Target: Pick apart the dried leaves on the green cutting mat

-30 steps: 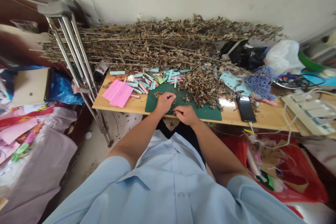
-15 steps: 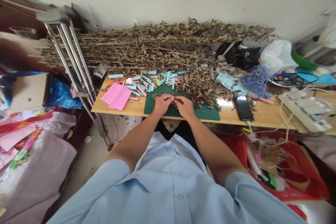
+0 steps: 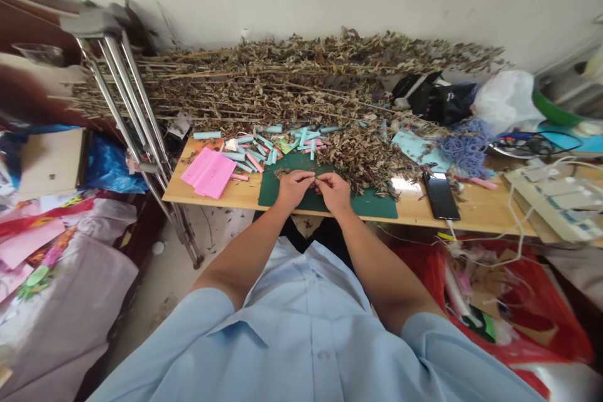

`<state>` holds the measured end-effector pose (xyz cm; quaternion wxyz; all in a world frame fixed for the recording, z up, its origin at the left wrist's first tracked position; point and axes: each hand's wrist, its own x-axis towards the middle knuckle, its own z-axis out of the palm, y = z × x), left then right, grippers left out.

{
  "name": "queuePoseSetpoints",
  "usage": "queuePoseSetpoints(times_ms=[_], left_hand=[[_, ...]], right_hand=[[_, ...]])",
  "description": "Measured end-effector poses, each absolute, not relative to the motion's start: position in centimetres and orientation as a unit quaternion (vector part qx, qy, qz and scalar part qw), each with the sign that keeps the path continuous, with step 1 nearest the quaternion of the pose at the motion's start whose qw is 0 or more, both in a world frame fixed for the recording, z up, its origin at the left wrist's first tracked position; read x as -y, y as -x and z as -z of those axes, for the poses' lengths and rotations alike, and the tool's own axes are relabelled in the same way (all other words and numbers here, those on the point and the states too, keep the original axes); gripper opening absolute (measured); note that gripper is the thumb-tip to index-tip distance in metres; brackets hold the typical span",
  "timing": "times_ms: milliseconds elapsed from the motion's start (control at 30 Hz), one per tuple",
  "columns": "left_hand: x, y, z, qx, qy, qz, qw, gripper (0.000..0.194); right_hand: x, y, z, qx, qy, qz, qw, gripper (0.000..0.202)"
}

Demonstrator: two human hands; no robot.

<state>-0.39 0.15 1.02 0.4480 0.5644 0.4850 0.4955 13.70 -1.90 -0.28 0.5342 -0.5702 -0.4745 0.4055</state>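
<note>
The left hand [image 3: 293, 190] and right hand [image 3: 335, 192] meet at the fingertips above the mat [image 3: 377, 205]; whether they clamp anything cannot be told. Just beyond, heaped leaves [image 3: 362, 156] seem unworked; leftward, rolls [image 3: 274, 156] look finished; behind lie leafy stems [image 3: 235, 85].

Smooth, varnished-looking wood on the worktop [image 3: 490, 208], throwing back a glossy glare, and the phone [image 3: 441, 196] matches it with a slick, shiny screen! Matt green on the mat [image 3: 377, 202], rough, crinkled dry leaf on the heap [image 3: 360, 154]. Pink paper sheets [image 3: 209, 172], flat and matt. Polished metal gleams down the crutches [image 3: 136, 110]; shiny, creased plastic on the red bag [image 3: 560, 326].
</note>
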Motion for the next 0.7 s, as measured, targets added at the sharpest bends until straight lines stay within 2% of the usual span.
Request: queuePoseSetpoints(times_ms=[133, 300, 700], left_hand=[[-0.15, 0.14, -0.75, -0.479, -0.52, -0.499, 0.501, 0.012], [-0.27, -0.03, -0.34, -0.48, -0.516, -0.494, 0.509, 0.013], [-0.46, 0.46, -0.22, -0.471, -0.635, -0.451, 0.414, 0.018]], right_hand=[[1.98, -13.64, 0.16, 0.47, 0.573, -0.4, 0.539, 0.024], [2.07, -13.62, -0.1, 0.47, 0.576, -0.399, 0.537, 0.022], [1.99, -13.96, 0.46, 0.495, 0.561, -0.382, 0.542, 0.018]])
